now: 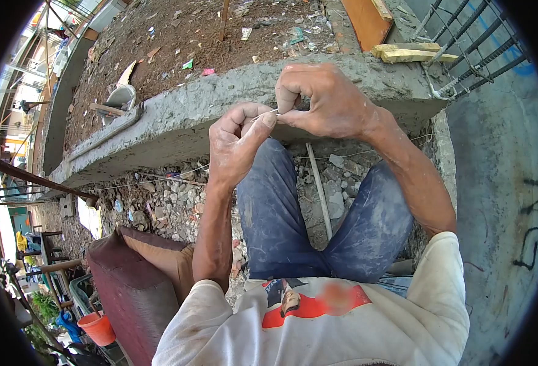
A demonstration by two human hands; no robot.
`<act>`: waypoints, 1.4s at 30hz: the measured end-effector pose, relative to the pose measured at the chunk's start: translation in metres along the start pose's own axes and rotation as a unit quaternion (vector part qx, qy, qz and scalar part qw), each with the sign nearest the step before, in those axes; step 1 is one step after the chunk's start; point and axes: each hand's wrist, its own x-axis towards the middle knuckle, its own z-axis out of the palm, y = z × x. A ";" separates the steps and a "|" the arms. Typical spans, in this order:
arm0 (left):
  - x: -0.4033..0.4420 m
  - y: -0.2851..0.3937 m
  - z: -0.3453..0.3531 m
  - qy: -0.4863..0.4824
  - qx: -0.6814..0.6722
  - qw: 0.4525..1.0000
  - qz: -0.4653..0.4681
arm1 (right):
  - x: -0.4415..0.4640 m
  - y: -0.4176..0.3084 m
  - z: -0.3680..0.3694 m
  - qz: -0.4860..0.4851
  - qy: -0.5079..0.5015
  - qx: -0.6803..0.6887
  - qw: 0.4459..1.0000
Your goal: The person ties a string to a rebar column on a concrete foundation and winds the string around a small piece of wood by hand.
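My left hand (237, 137) is closed in a pinch, thumb against the bent fingers. My right hand (327, 100) also pinches with thumb and forefinger, its fingertips nearly touching those of the left. Between them runs a short stretch of thin pale string (276, 112); whether it is knotted cannot be made out. Both hands are held over a rough grey concrete beam (183, 97), above my knees. Another length of pale line (153, 180) stretches low across the rubble, left of my left forearm.
Steel rebar (476, 46) juts out at the upper right, beside wood offcuts (412, 53) and a brown board (366, 24). A bucket (122, 97) rests by the beam. At lower left are a maroon sofa (129, 293) and an orange bucket (97, 329). A stick (319, 189) lies between my legs.
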 end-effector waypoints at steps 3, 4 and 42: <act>0.000 0.000 0.002 0.021 0.018 1.000 0.011 | -0.001 -0.001 0.001 0.013 -0.005 0.012 1.000; -0.001 0.001 0.002 0.030 0.008 1.000 0.004 | -0.001 -0.001 0.001 0.028 -0.008 0.024 0.999; 0.008 0.006 0.004 0.026 -0.225 0.973 -0.045 | 0.006 -0.009 0.021 -0.099 0.077 -0.150 0.981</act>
